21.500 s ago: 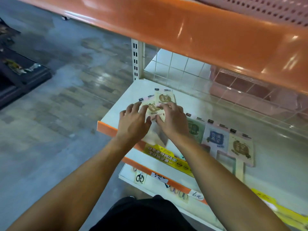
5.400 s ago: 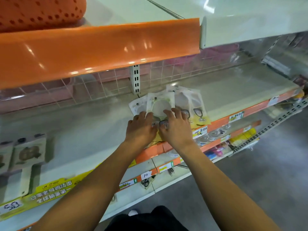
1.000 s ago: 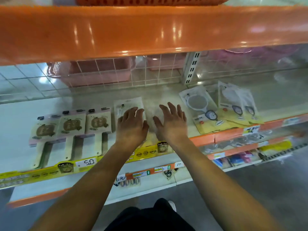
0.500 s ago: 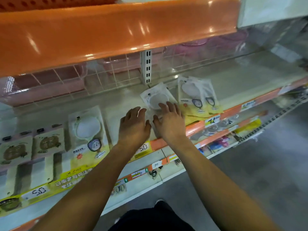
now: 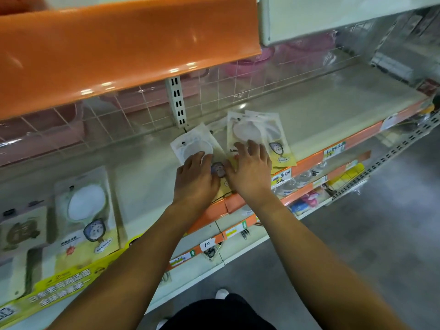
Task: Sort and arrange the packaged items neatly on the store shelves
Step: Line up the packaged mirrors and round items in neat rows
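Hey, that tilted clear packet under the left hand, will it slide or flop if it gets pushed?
The tilted packet looks glossy and flat, so it probably slides easily on the smooth shelf. It seems thin and light, likely bending if lifted by one corner.

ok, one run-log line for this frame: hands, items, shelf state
left hand: flat on tilted packet | right hand: flat on packet stack | single packet: apart, at left | shelf: bare at right | step: gathering packets
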The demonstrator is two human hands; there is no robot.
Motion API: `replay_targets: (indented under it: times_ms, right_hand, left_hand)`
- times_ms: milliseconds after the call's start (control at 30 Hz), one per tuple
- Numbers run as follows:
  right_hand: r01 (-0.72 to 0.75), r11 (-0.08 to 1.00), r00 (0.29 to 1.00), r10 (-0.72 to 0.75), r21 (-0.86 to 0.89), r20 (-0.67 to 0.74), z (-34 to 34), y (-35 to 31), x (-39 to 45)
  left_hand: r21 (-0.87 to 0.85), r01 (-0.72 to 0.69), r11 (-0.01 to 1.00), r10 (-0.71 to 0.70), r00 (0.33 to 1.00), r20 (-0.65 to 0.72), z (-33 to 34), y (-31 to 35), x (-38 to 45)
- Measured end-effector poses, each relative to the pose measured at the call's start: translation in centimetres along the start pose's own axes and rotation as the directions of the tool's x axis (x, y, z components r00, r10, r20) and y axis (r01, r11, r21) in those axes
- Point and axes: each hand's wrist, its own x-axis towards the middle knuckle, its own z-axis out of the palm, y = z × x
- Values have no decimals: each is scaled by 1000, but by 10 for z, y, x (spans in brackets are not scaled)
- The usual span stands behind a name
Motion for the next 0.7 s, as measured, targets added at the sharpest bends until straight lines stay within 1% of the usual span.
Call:
replay_targets:
  times_ms: [100, 200, 333, 433, 567, 700]
  right_hand:
    - [-36, 999, 999, 36, 14, 4, 4, 7, 14]
    - [-87, 995, 996, 87, 44, 11, 6, 11, 30]
    - [-123, 992, 990, 121, 24, 71, 8, 17, 48]
    - [-154, 988, 979, 157, -28, 134, 8, 19, 58]
    - [-139, 987, 965, 153, -76, 215, 7, 24, 63]
    - [-127, 989, 960, 143, -79, 242, 4, 23, 64]
  left_hand:
    - [0, 2, 1000, -2, 1000, 5, 4, 4, 10]
    - [-5, 34, 999, -34, 999, 6, 8, 7, 20]
    - [5, 65, 998, -65, 998, 8, 10, 10, 31]
    - [6, 74, 997, -74, 997, -7, 10, 11, 36]
    - [11, 63, 998, -63, 998, -6, 9, 10, 39]
    - [9, 74, 997, -74, 997, -1, 9, 10, 40]
